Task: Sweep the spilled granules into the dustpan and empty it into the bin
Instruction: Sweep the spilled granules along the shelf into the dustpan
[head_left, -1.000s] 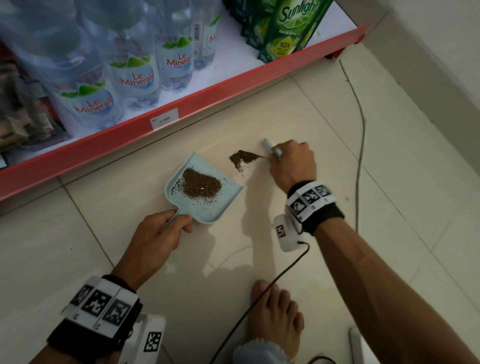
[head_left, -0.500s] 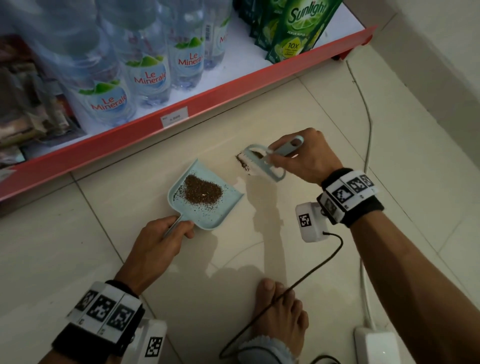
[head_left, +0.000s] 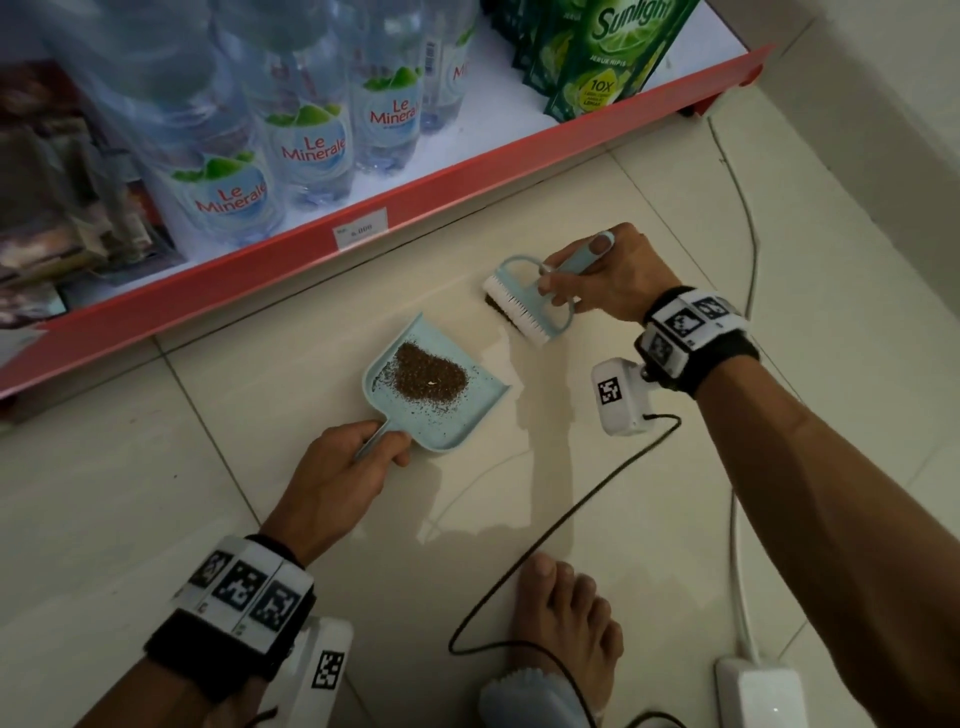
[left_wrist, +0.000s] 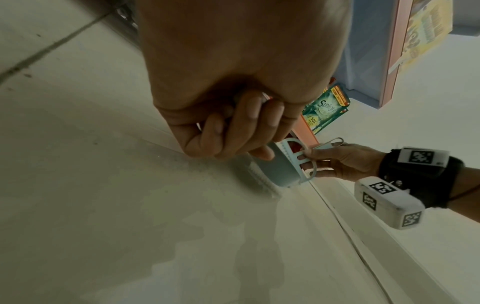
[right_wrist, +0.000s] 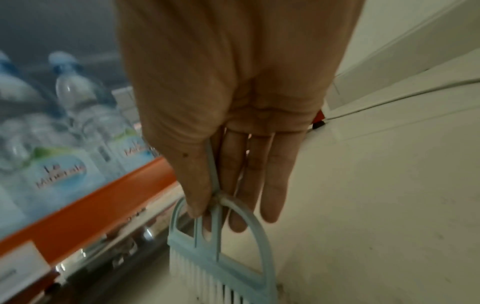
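Observation:
A light blue dustpan (head_left: 483, 410) lies flat on the tiled floor with a heap of brown granules (head_left: 428, 376) in it. My left hand (head_left: 348, 467) grips its handle; the left wrist view shows the fingers (left_wrist: 233, 131) curled round it. A small blue brush (head_left: 524, 301) with white bristles stands on the floor right of and beyond the pan's open edge. My right hand (head_left: 602, 280) holds its handle, thumb on top. A dark strip of spilled granules (head_left: 491, 305) shows just behind the bristles. In the right wrist view the brush (right_wrist: 221, 257) points down at the floor.
A red-edged shelf (head_left: 363, 218) with water bottles (head_left: 311, 145) and green soap pouches (head_left: 608, 57) runs along the far side. My bare foot (head_left: 563, 623), a black cable (head_left: 545, 540) and a white adapter (head_left: 758, 691) lie near me. No bin shows.
My right hand has swung the brush round from above the spill to its far right side, bristles now down on the floor. The dustpan and left hand have stayed put.

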